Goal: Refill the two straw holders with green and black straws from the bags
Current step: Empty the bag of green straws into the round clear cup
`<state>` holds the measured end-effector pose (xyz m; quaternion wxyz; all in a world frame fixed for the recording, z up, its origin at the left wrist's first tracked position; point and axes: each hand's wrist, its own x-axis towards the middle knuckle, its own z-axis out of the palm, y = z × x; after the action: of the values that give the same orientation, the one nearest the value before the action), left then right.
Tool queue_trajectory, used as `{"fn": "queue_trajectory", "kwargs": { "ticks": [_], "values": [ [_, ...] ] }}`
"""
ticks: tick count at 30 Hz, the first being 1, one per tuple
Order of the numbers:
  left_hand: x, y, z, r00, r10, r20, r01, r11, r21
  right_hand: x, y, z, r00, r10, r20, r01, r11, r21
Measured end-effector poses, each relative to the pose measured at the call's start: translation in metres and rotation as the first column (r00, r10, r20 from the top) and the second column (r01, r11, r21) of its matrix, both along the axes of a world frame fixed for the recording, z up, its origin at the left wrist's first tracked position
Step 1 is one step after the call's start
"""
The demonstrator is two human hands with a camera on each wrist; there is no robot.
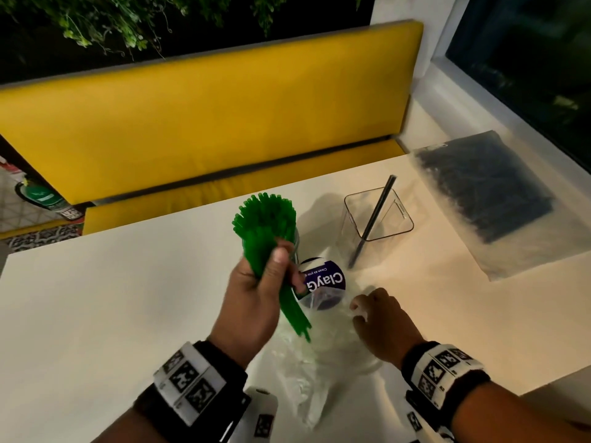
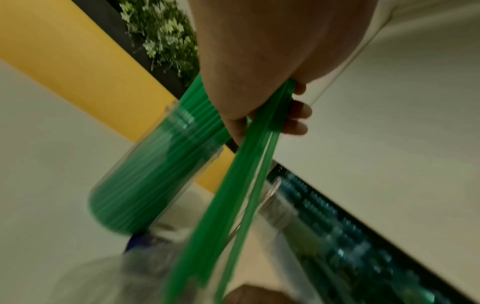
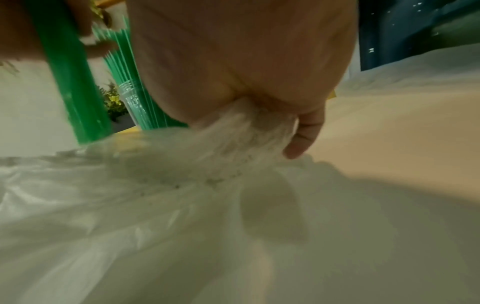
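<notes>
1. Centre-left of the head view: a bunch of green straws [image 1: 268,241] is held in the left hand [image 1: 256,295], grip clenched round it, wrist raised above the bench [image 1: 96,298].
2. Just behind it, a round clear holder [image 2: 155,174] is already packed with green straws; that refill is judged nearly done.
3. Lower centre: the emptied clear bag [image 1: 303,372] is bunched in the right hand [image 1: 380,324], grip closed on the plastic, hand low on the bench.
4. Right of centre: the square holder [image 1: 377,219] holds one black straw [image 1: 372,219].
5. Far right: the bag of black straws [image 1: 486,187] lies full; this part remains.
</notes>
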<state>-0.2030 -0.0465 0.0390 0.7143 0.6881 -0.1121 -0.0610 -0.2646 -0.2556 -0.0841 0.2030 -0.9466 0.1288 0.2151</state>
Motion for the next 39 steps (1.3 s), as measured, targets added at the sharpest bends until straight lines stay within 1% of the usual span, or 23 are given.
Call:
{"fn": "queue_trajectory", "kwargs": {
  "ticks": [2, 4, 5, 7, 9, 10, 12, 15, 17, 20, 23, 26, 29, 33, 39],
  "values": [
    [0.011, 0.01, 0.022, 0.993, 0.095, 0.063, -0.089, 0.991, -0.099, 0.001, 0.003, 0.01, 0.999, 0.02, 0.048, -0.015, 0.995, -0.095],
    [0.024, 0.022, 0.04, 0.982, 0.152, 0.11, -0.136, 0.981, -0.137, 0.005, 0.007, 0.025, 0.976, 0.086, 0.202, -0.048, 0.982, -0.184],
    [0.03, 0.027, 0.046, 0.978, 0.166, 0.13, -0.148, 0.979, -0.14, 0.007, 0.011, 0.033, 0.944, 0.134, 0.302, -0.076, 0.977, -0.198],
    [0.038, 0.032, 0.054, 0.968, 0.19, 0.165, -0.167, 0.976, -0.142, 0.016, 0.024, 0.049, 0.86, 0.212, 0.465, -0.156, 0.975, -0.158],
    [0.042, 0.033, 0.057, 0.968, 0.198, 0.154, -0.173, 0.972, -0.159, 0.032, 0.042, 0.062, 0.807, 0.247, 0.536, -0.233, 0.968, -0.096],
    [0.043, 0.033, 0.057, 0.969, 0.199, 0.145, -0.177, 0.972, -0.155, 0.042, 0.051, 0.067, 0.801, 0.257, 0.541, -0.255, 0.964, -0.079],
    [0.046, 0.03, 0.054, 0.965, 0.204, 0.162, -0.185, 0.975, -0.125, 0.063, 0.064, 0.07, 0.799, 0.281, 0.532, -0.273, 0.957, -0.096],
    [0.051, 0.023, 0.047, 0.945, 0.257, 0.202, -0.243, 0.966, -0.095, 0.086, 0.072, 0.072, 0.829, 0.328, 0.453, -0.284, 0.945, -0.164],
    [0.058, 0.016, 0.044, 0.936, 0.3, 0.185, -0.277, 0.951, -0.138, 0.093, 0.073, 0.072, 0.836, 0.349, 0.425, -0.301, 0.937, -0.177],
    [0.072, 0.007, 0.04, 0.92, 0.356, 0.167, -0.32, 0.925, -0.204, 0.096, 0.073, 0.073, 0.828, 0.325, 0.457, -0.299, 0.945, -0.132],
    [0.089, 0.002, 0.038, 0.901, 0.415, 0.13, -0.372, 0.89, -0.262, 0.097, 0.073, 0.07, 0.812, 0.331, 0.48, -0.314, 0.942, -0.118],
    [0.097, -0.002, 0.038, 0.885, 0.456, 0.093, -0.402, 0.85, -0.34, 0.099, 0.073, 0.066, 0.812, 0.326, 0.484, -0.31, 0.944, -0.116],
    [0.099, -0.005, 0.036, 0.877, 0.469, 0.103, -0.403, 0.835, -0.375, 0.099, 0.071, 0.07, 0.821, 0.329, 0.467, -0.312, 0.943, -0.116],
    [0.1, -0.01, 0.037, 0.876, 0.472, 0.1, -0.394, 0.819, -0.417, 0.099, 0.07, 0.078, 0.852, 0.36, 0.38, -0.333, 0.933, -0.136],
    [0.099, -0.021, 0.044, 0.881, 0.469, 0.057, -0.391, 0.791, -0.47, 0.099, 0.075, 0.082, 0.829, 0.401, 0.389, -0.333, 0.914, -0.233]
  ]
}}
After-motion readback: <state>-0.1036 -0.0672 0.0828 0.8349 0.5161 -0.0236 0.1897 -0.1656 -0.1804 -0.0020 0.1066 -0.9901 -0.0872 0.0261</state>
